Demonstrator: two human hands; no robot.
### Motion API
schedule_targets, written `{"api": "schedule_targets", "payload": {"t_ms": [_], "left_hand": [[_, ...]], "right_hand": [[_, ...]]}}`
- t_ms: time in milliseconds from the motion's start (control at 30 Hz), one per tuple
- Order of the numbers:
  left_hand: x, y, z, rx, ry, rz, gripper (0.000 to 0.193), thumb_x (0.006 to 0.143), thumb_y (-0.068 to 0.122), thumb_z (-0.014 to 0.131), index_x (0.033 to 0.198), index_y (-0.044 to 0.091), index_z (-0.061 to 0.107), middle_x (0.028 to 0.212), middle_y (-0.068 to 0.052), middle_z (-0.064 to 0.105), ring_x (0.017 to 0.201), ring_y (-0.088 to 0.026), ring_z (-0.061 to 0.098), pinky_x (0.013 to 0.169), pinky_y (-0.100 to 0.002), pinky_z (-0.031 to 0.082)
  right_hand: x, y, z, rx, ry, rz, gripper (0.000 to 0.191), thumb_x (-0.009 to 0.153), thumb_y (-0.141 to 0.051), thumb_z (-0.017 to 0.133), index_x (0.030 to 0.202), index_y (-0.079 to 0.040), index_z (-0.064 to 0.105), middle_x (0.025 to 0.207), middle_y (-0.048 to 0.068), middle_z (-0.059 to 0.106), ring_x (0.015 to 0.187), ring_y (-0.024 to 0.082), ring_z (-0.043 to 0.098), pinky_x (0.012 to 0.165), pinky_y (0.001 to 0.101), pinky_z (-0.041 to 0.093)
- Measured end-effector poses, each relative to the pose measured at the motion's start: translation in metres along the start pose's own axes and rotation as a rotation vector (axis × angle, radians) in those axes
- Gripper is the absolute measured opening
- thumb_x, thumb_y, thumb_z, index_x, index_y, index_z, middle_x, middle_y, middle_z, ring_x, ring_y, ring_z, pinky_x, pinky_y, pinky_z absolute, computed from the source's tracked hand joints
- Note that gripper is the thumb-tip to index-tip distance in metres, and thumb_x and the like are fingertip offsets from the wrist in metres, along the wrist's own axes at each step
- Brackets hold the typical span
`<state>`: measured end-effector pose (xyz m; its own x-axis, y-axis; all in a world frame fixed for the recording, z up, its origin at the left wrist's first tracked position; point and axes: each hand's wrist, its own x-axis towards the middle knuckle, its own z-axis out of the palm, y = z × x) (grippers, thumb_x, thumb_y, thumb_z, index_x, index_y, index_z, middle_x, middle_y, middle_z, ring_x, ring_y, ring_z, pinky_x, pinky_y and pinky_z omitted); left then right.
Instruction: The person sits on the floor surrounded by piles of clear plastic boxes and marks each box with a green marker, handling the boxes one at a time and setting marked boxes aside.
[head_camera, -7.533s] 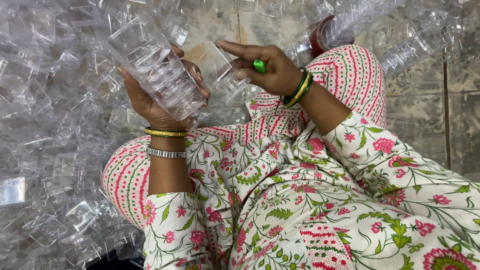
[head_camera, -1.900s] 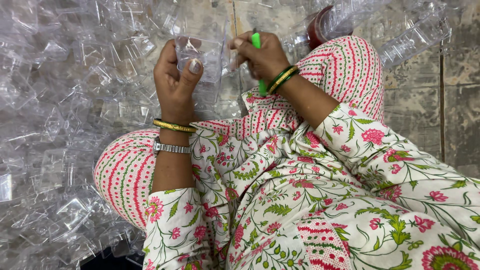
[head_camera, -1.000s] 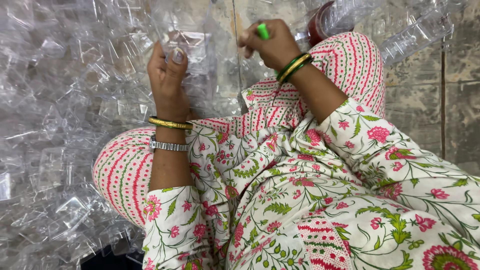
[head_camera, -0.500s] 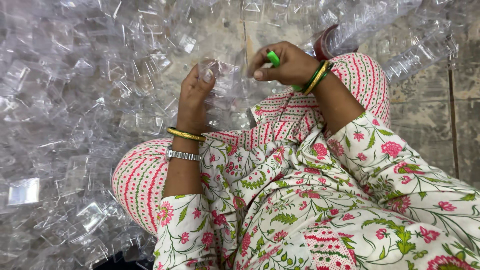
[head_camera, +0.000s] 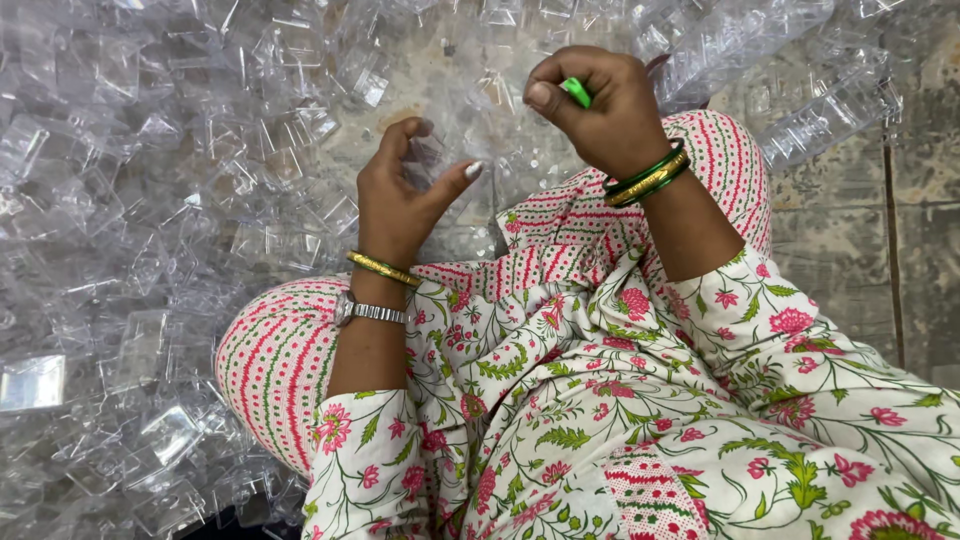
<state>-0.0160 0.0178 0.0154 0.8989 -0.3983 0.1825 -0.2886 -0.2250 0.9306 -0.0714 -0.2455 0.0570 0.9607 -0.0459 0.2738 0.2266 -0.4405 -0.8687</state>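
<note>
Two hands work over the lap. Left hand (head_camera: 400, 195) curls loosely around a small clear plastic piece (head_camera: 432, 160), fingers half-open; right hand (head_camera: 600, 110) is clenched on a small green tool (head_camera: 576, 92). Heaps of clear plastic containers (head_camera: 150, 200) cover the floor (head_camera: 920, 270). Seemingly mid-trim; bringing tool to piece needs steadying.

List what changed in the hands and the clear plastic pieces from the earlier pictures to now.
The left hand let go of the big clear container it gripped at first and now curls half open around a small clear piece. The right hand closed into a fist around the green tool. The pile of clear plastic pieces and the seated pose stayed.
</note>
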Motion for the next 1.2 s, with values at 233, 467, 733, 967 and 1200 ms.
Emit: {"api": "schedule_targets", "payload": {"t_ms": [233,467,733,967,1200], "left_hand": [[0.001,0.007,-0.001,0.015,0.051,0.122,0.071,0.080,0.033,0.098,0.131,0.003,0.059,0.115,-0.013,0.073,0.098,-0.021,0.072,0.086,-0.034,0.059],[0.000,0.007,0.000,0.041,0.014,0.110,0.115,0.067,0.031,0.104,0.155,0.013,0.032,0.104,-0.013,0.071,0.095,-0.024,0.075,0.081,-0.035,0.062],[-0.001,0.002,0.003,0.075,0.003,0.122,0.140,0.064,0.024,0.108,0.164,0.020,0.011,0.106,-0.010,0.072,0.098,-0.026,0.076,0.085,-0.037,0.063],[-0.002,0.003,0.001,0.054,0.014,0.140,0.130,0.063,0.020,0.107,0.161,0.016,0.021,0.109,-0.012,0.070,0.103,-0.025,0.074,0.089,-0.037,0.063],[-0.015,-0.004,0.006,-0.429,-0.105,0.175,0.088,0.088,0.000,0.093,0.156,0.002,0.038,0.146,-0.014,0.055,0.138,-0.024,0.057,0.122,-0.038,0.050]], "right_hand": [[0.003,-0.001,-0.003,0.212,-0.160,0.022,0.012,0.108,-0.014,0.073,0.107,-0.003,0.073,0.102,0.005,0.073,0.094,0.011,0.069,0.090,0.0281,0.058],[-0.001,-0.010,0.016,0.396,-0.125,0.144,0.084,0.079,-0.013,0.088,0.149,-0.012,0.042,0.149,0.005,0.055,0.067,-0.003,0.043,0.059,0.0141,0.042],[-0.002,0.000,0.013,0.640,-0.025,0.208,0.089,0.081,-0.001,0.089,0.156,-0.009,0.042,0.145,0.014,0.062,0.082,0.005,0.062,0.060,0.0198,0.047],[-0.001,-0.004,0.013,0.461,-0.068,0.152,0.092,0.080,0.003,0.089,0.157,-0.007,0.040,0.147,0.015,0.061,0.110,0.002,0.067,0.067,0.0192,0.055],[-0.022,-0.003,0.031,0.307,-0.218,-0.146,0.101,0.082,0.000,0.097,0.161,-0.009,0.034,0.160,0.014,0.047,0.122,0.016,0.053,0.103,0.0324,0.045]]}}
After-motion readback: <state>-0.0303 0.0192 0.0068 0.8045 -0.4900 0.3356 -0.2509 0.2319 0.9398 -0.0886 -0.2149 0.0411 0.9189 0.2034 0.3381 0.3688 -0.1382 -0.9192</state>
